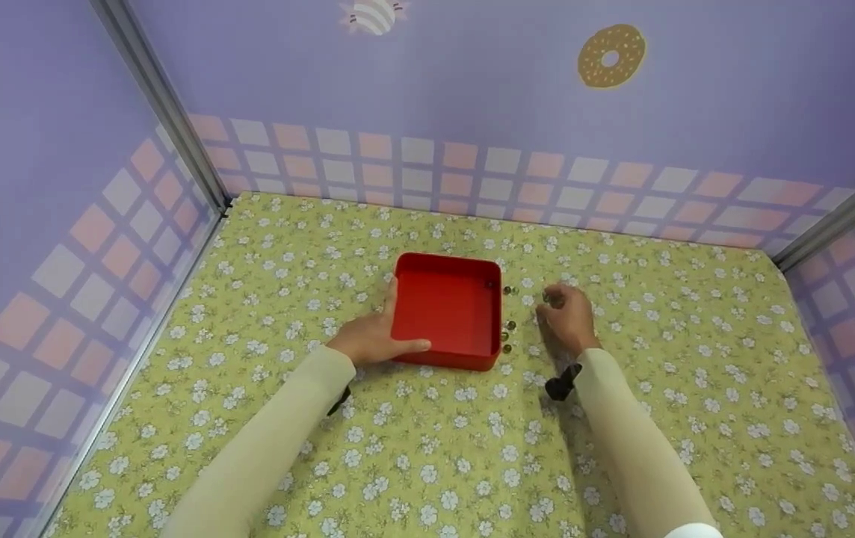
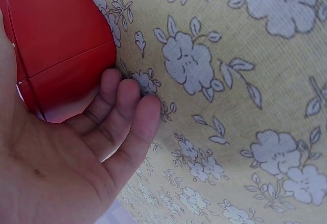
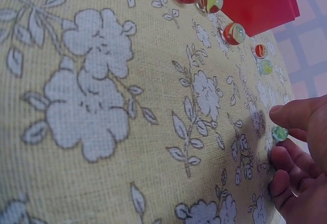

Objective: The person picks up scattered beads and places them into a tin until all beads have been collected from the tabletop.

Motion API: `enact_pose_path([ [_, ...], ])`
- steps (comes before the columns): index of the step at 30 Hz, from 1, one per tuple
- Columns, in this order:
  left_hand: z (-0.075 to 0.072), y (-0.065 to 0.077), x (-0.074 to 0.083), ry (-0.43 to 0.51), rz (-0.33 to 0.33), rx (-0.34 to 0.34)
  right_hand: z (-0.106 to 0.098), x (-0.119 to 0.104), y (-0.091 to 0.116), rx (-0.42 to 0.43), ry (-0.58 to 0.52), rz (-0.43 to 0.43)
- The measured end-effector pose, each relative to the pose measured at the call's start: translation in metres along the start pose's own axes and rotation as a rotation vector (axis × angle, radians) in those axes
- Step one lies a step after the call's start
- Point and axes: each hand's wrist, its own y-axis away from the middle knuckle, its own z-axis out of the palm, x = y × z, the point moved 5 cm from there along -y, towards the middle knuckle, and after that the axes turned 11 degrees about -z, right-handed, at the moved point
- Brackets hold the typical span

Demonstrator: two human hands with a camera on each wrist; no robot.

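Observation:
My left hand (image 1: 371,336) rests at the near left corner of a red square box (image 1: 446,310). Its thumb lies over the front rim while its fingers run along the left wall. In the left wrist view, the loosely bent fingers (image 2: 145,119) sit beside the box. To the right of the box, my right hand (image 1: 569,317) pinches a greenish glass marble (image 3: 279,133) between thumb and fingertips. Several marbles lie on the cloth along the box's right wall, among them a red-streaked marble (image 3: 234,33) and a pale yellow-green marble (image 3: 265,67).
A yellow floral cloth (image 1: 412,448) covers the table. Purple panels (image 1: 472,82) with a checked border rise at the back and both sides, with metal posts (image 1: 166,104) at the corners. Inside the box, a small dark spot shows near the far right corner; its kind is unclear.

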Motion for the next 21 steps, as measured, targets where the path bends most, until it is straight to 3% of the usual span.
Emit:
enact_pose_path([
  [8, -0.0012, 0.0015, 0.0007, 0.007, 0.002, 0.004, 0.0013, 0.0014, 0.0009, 0.012, -0.026, 0.026],
  [21, -0.0004, -0.0014, 0.0001, 0.003, 0.008, -0.021, 0.0068, -0.0020, 0.0011, 0.037, 0.028, -0.025],
])
